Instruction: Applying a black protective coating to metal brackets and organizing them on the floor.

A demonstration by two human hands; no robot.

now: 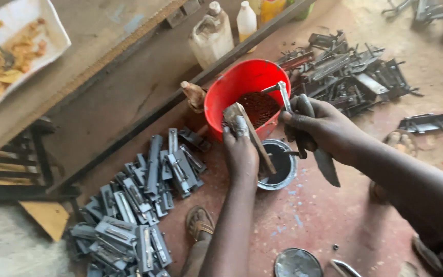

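- Two hands meet above the small paint tin, which stands on the floor just before the red bucket.
- Left hand is closed around a brush, its long axis slanting down-right toward the tin.
- Right hand is closed around a metal latch piece, held just right of the brush.
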